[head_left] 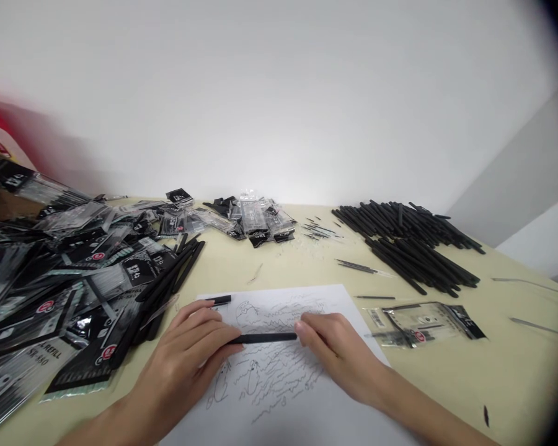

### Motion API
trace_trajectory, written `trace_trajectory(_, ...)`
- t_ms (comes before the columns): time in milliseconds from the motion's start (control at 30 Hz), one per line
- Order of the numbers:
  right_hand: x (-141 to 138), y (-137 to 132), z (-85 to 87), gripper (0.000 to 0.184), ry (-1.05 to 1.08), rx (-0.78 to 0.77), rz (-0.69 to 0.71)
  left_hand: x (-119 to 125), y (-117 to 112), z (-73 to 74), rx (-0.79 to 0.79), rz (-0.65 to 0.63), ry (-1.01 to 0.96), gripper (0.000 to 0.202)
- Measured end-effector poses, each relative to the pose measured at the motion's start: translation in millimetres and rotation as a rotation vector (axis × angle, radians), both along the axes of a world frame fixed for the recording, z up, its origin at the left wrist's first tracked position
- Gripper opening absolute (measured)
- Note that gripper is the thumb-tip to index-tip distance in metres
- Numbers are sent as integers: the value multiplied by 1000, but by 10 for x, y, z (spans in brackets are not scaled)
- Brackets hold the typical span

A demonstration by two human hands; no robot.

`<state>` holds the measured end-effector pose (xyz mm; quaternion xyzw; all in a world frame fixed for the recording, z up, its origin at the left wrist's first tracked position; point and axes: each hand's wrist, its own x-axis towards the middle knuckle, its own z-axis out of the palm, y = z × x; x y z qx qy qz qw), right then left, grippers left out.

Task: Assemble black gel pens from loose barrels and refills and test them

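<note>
A black pen (268,338) lies level between my two hands, above a white sheet of paper (297,396) covered in scribbles and small doodles. Its left end is pinched by my left hand (186,353), and the fingers of my right hand (337,347) close round the other end. Just above my left fingertips a short black pen cap (221,300) shows, partly hidden behind the fingers. To the right of the sheet rests a clear refill packet (423,325) with a black label.
Many black-labelled refill packets (88,279) cover the left side, some black pens (181,269) among them. Further packets (260,217) lie at the back. Stacked black pens (418,263) fill the back right, near loose refills (356,266). A white wall (279,99) stands behind.
</note>
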<state>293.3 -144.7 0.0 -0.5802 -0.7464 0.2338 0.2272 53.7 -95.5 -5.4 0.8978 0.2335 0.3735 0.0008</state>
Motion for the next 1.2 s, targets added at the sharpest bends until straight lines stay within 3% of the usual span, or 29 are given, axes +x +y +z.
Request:
trace_trajectory(233, -5, 41, -16, 46, -18, -35, -106, -18, -8, 28, 25, 17, -116, 14)
trace_trajectory(533, 3, 33, -39, 50, 302, -227, -31, 2, -22, 56, 49, 12, -143, 14)
trace_trajectory(700, -1, 32, -42, 41, 396, -209, -29, -8, -8, 41, 47, 48, -94, 9)
trace_trajectory(933, -4, 29, -62, 19, 562, -188, -70, -5, 21, -23, -75, 69, 17, 9)
trace_trajectory(1133, 9, 62, -78, 27, 650, -179, -72, 0, 23, -40, -88, 76, 11, 9)
trace_trajectory(1200, 12, 68, -77, 38, 605, -184, -76, 1, 21, -41, -85, 74, 0, 9)
